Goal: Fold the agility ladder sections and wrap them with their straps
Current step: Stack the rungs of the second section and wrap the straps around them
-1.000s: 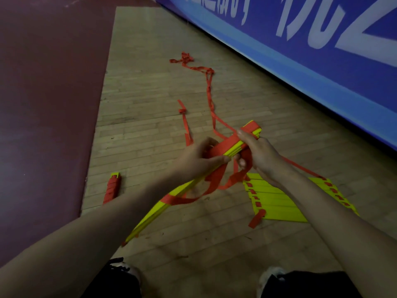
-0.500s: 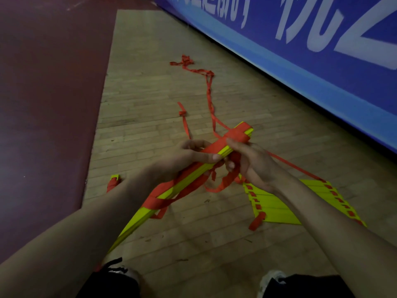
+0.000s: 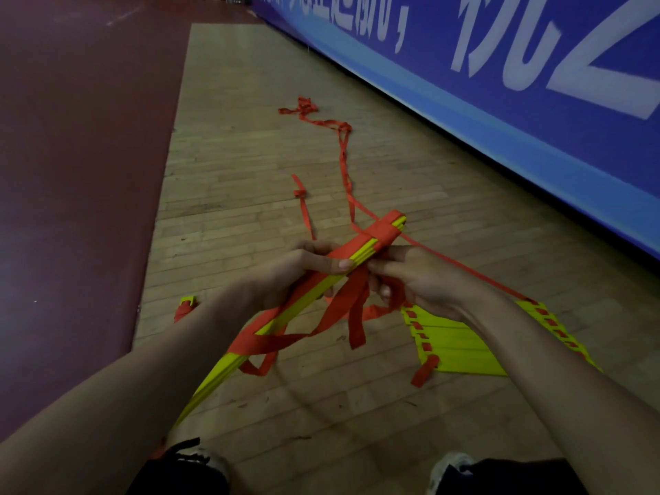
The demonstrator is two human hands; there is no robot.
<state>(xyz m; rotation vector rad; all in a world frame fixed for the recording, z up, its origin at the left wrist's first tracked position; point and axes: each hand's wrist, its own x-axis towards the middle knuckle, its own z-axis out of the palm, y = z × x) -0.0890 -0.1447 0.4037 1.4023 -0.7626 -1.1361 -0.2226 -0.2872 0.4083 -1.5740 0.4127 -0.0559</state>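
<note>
Head camera, centre of frame: folded bundle of yellow slats (image 3: 289, 310), lifted clear of the wood floor (image 3: 250, 137), clasped round its upper part by the left hand (image 3: 300, 269) with fingers curled over it. Just right of that, loose red strap (image 3: 343, 309) pinched in the curled fingers of the right hand (image 3: 418, 280), hanging in slack loops under the bundle. Likely trouble from here: slack turns sliding along the slats, or the slats fanning apart through too little tension; also a snag on the line running back to the flat ladder section (image 3: 453, 341) at lower right. Long axis diagonal: far end toward upper right, banded in red; near end toward lower left, by the shoe (image 3: 193, 455). Farther out: small wrapped bundle (image 3: 185, 307) at the left edge of the wood, blue banner (image 3: 500, 83) across the upper right.
</note>
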